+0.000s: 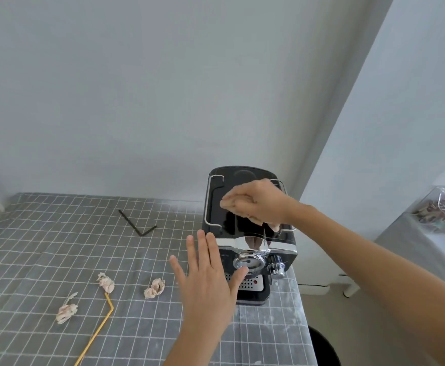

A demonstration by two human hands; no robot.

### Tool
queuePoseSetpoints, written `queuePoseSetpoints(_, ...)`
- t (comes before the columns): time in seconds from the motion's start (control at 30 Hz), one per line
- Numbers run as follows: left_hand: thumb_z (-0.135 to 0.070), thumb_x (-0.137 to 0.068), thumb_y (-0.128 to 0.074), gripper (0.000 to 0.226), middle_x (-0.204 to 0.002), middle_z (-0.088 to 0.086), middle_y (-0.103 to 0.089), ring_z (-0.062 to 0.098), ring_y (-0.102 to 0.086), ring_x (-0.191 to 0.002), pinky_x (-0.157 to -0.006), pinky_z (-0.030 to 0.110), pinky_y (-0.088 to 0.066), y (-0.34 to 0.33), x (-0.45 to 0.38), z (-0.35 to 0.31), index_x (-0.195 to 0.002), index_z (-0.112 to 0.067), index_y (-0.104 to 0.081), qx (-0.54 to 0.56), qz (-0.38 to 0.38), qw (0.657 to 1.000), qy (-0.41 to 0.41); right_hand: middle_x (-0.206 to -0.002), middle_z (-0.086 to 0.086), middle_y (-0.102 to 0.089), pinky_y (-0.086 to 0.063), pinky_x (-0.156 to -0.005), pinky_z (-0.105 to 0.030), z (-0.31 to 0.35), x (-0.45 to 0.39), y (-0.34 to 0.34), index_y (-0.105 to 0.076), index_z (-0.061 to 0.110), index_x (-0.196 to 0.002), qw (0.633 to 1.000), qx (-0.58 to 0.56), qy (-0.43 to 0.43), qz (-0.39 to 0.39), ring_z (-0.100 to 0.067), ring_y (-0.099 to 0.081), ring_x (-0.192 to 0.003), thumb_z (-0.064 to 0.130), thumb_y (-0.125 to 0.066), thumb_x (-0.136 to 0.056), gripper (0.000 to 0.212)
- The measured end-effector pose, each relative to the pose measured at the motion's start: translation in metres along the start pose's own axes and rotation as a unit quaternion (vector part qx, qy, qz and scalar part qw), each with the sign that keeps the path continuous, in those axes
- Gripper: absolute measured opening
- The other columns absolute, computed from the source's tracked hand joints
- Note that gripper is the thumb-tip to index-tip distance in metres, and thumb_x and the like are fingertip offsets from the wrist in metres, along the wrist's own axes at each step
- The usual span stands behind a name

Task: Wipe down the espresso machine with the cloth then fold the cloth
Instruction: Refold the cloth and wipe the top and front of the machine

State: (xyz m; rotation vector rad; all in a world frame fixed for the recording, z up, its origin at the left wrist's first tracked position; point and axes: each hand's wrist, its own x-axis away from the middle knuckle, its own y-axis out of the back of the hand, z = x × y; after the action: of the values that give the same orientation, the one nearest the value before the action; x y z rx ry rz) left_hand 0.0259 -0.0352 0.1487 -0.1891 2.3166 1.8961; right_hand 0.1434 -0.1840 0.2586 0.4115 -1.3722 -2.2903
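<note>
A black and chrome espresso machine stands at the right end of the table. My right hand presses a bunched pale cloth onto the machine's glossy black top, inside its wire rail. Only small bits of the cloth show under the fingers and palm. My left hand is flat with fingers spread, held against the machine's left front side, holding nothing. It hides part of the front panel.
The table wears a grey grid-pattern cloth. Three crumpled tissue wads, a bent yellow straw and a black bent straw lie left of the machine. The table's right edge is close beside the machine.
</note>
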Motion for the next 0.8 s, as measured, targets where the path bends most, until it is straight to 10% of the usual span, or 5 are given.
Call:
queuePoseSetpoints(0.13,-0.070,-0.088,-0.026,0.085,-0.142,0.016,-0.047,0.036,-0.043,-0.132,-0.097,0.064,-0.035,0.002,-0.003,-0.002,-0.136,-0.004,-0.047,-0.003,-0.002,1.000,0.004,-0.062,-0.001,-0.066,-0.053,-0.082,-0.032,-0.029,-0.041,0.039,-0.068,0.001,-0.103,0.977,0.025,-0.087,-0.194,-0.007,-0.065,-0.066,0.007,-0.044,-0.096,0.025)
queuePoseSetpoints(0.33,-0.071,-0.087,-0.024,0.088,-0.143,0.017,-0.046,0.037,-0.044,-0.131,-0.098,0.066,-0.036,0.001,-0.001,-0.004,-0.138,-0.002,-0.044,-0.007,0.013,1.000,0.006,-0.116,-0.014,-0.060,-0.036,-0.096,-0.044,-0.043,-0.064,-0.013,-0.050,0.004,-0.117,0.925,0.280,-0.254,-0.026,-0.034,-0.049,-0.116,0.008,-0.044,-0.089,0.029)
queuePoseSetpoints(0.63,-0.073,-0.084,-0.024,0.094,-0.145,0.019,-0.042,0.037,-0.042,-0.132,-0.104,0.066,-0.024,0.000,0.000,-0.003,-0.140,0.000,-0.039,-0.024,0.013,1.000,-0.008,-0.109,-0.016,-0.055,-0.041,-0.095,-0.051,-0.007,-0.010,-0.037,-0.052,-0.004,-0.117,0.907,0.340,-0.242,-0.049,-0.039,-0.053,-0.109,0.001,-0.045,-0.088,0.030)
queuePoseSetpoints(0.8,-0.077,-0.081,-0.020,0.101,-0.148,0.020,-0.037,0.036,-0.036,-0.137,-0.106,0.065,-0.014,0.000,0.000,-0.003,-0.143,0.001,-0.035,-0.024,0.021,0.999,-0.008,-0.079,-0.008,-0.047,-0.034,-0.092,-0.045,0.018,0.021,-0.042,-0.052,0.006,-0.088,0.917,0.320,-0.227,-0.074,-0.028,-0.053,-0.071,-0.002,-0.042,-0.086,0.013)
